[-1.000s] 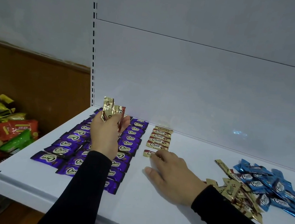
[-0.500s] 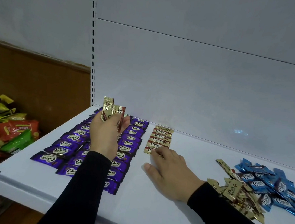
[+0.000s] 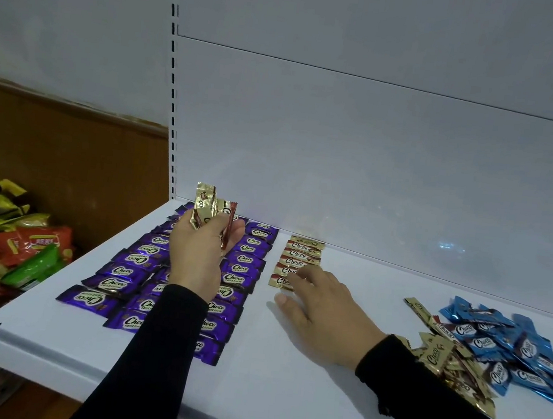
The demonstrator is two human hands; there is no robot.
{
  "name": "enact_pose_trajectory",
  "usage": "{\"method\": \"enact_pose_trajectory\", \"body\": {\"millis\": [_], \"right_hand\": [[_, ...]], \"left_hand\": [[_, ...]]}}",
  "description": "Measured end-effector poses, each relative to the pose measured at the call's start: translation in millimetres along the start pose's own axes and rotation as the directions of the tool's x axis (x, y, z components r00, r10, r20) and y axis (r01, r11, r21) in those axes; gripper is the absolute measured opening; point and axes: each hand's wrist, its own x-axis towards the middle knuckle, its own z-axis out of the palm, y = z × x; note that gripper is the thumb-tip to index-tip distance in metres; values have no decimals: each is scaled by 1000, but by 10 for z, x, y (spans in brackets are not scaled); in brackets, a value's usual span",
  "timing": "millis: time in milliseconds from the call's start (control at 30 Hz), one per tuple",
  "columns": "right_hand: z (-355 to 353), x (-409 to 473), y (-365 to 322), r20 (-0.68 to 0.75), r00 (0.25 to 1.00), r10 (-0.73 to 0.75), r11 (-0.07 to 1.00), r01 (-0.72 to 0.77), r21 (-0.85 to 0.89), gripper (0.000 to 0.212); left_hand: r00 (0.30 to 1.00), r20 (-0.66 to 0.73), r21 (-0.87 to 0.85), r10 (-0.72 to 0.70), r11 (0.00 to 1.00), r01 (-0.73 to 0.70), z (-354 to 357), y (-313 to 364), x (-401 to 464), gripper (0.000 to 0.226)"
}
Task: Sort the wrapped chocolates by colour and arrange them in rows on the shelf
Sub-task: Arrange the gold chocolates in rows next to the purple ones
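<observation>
While the gold chocolates (image 3: 297, 262) lie in a short column near the back edge of the shelf (image 3: 247, 395), each has its long axis running left to right, parallel to that edge, with the "Choco" lettering readable from the front. The right hand (image 3: 322, 312) rests on the nearest of them, its straight fingers spread flat and covering the right ends of the front two wrappers. The left hand (image 3: 199, 252) is raised over the purple rows and grips a bunch of gold wrappers (image 3: 211, 210), which stand roughly upright; how many it holds is hard to make out. The purple chocolates (image 3: 143, 277) fill the left end of the shelf in rows, also lying crosswise, partly hidden by the left forearm. At the right end sits a loose pile of gold chocolates (image 3: 446, 366) beside a heap of blue chocolates (image 3: 507, 346), pointing every way and cut off by the frame. Past the shelf's left edge lie snack packets (image 3: 22, 249).
</observation>
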Motion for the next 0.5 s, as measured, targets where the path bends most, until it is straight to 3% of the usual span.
{"method": "enact_pose_trajectory", "body": {"millis": [133, 333, 500], "right_hand": [[-189, 194, 274, -125, 990, 64, 997, -59, 50, 34], [-336, 645, 751, -114, 984, 135, 990, -140, -36, 30], [-287, 951, 900, -69, 986, 150, 989, -150, -3, 28]], "left_hand": [[997, 75, 36, -36, 999, 34, 48, -12, -28, 18], [987, 159, 55, -13, 998, 4, 163, 20, -1, 11], [988, 155, 22, 8, 1000, -12, 145, 34, 62, 14]]}}
